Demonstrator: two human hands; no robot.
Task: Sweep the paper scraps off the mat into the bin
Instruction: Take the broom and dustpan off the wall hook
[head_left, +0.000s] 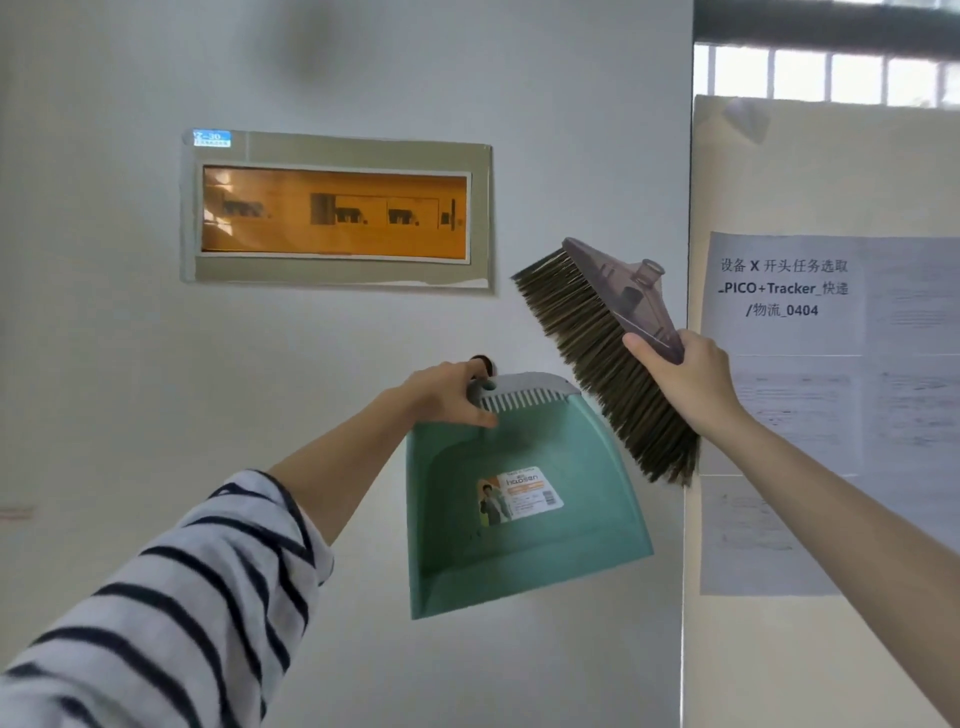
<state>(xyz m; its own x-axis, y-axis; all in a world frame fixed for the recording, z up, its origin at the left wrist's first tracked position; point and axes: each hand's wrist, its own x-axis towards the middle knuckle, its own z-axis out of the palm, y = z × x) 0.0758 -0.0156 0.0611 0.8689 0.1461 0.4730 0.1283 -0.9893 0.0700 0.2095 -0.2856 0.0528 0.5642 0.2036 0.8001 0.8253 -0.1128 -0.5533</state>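
Head view faces a white wall, where the left hand (447, 392) pinches the grey comb-edged top of a green dustpan (519, 499) that hangs pan-down by a wall hook (480, 361). The right hand (685, 379) is closed around the plastic base of a handleless broom head (602, 353), bristles slanting down and left, just above the dustpan. Mat, scraps and bin are out of view.

An indoor workplace, likely an office or lab: a plain white wall (363, 62) with a breaker box (336, 212) and a board with printed notices (784, 405)
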